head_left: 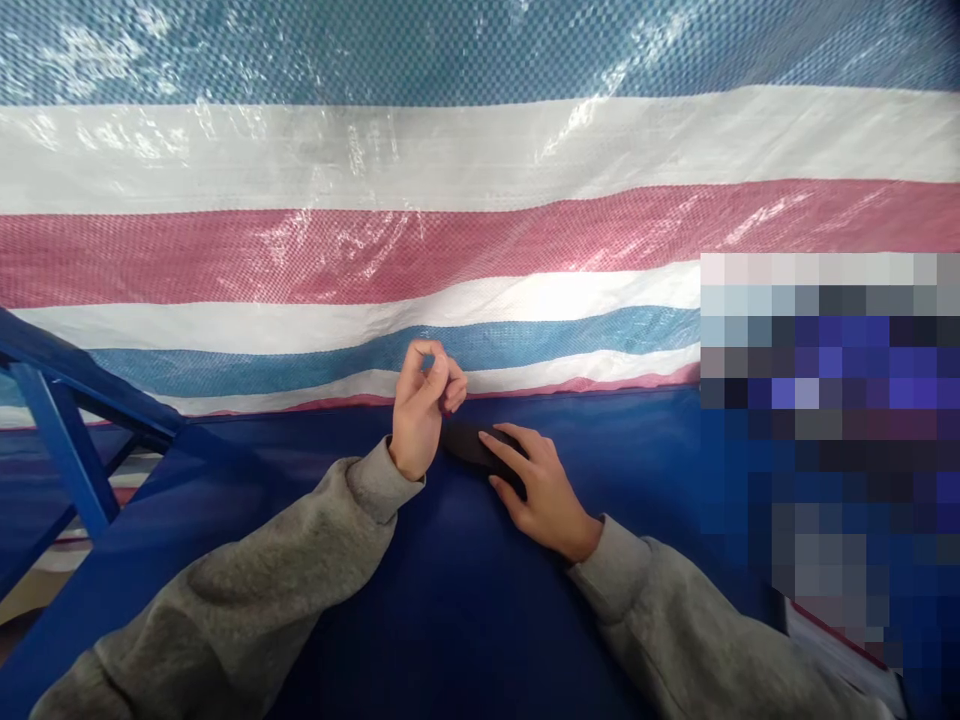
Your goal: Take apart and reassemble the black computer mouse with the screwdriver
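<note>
A dark, flat piece with a rounded end, shaped like an insole (pixel 466 446), lies on the blue surface in front of me. My right hand (pixel 541 490) holds it down, fingers over its top and thumb at its near edge, covering its right part. Just above its left end, my left hand (pixel 421 415) is raised with curled fingers, thumb and forefinger brought together. Anything pinched there is too small or hidden to make out.
The blue surface (pixel 450 620) reaches back to a striped plastic sheet (pixel 300 255) hanging behind it. On the left stands a blue metal frame (pixel 71 450). A pixelated patch hides the right side, with a pale red-edged object (pixel 836 640) below it.
</note>
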Motion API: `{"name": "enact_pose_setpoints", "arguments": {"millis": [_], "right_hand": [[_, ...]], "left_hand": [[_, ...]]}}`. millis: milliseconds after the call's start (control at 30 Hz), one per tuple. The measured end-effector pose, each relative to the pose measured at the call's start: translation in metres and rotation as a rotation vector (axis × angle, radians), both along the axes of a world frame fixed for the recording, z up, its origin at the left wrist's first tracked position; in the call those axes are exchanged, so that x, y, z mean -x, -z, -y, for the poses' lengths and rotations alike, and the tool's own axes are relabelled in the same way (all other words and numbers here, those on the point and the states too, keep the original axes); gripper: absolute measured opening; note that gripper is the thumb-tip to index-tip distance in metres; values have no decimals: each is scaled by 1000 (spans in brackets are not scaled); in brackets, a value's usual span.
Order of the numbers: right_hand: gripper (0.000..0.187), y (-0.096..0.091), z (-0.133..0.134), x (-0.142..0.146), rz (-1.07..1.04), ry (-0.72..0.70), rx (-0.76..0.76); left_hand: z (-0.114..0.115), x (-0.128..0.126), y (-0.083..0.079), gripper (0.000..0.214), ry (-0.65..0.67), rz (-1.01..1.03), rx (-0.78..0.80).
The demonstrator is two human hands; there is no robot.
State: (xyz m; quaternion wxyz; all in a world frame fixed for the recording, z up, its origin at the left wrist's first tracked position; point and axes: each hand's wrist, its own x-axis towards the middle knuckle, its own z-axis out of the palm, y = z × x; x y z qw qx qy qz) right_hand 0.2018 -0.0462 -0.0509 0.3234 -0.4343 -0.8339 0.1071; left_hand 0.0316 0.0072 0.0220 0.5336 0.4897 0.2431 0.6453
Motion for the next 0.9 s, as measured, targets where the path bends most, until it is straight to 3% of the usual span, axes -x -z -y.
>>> {"name": "enact_pose_setpoints", "arguments": {"millis": [167,267,467,633,733,900], "right_hand": [[48,0,0,0,3,1,-5],[49,0,0,0,-5,1,1],[47,0,0,0,-13,-1,15],[47,0,0,0,-11,-9,15],[47,1,0,0,-20,-12,14],[48,1,0,0,-21,-10,14]], "left_hand": [[-3,2,4,31,-66,-90,-17],[-3,0,2,38,-28,-47,14],[-1,0,0,23,6,42,52],[-3,1,2,30,-35,-52,15],[-2,0,2,38,8,-42,23],[1,0,1,24,32,2,40]]}}
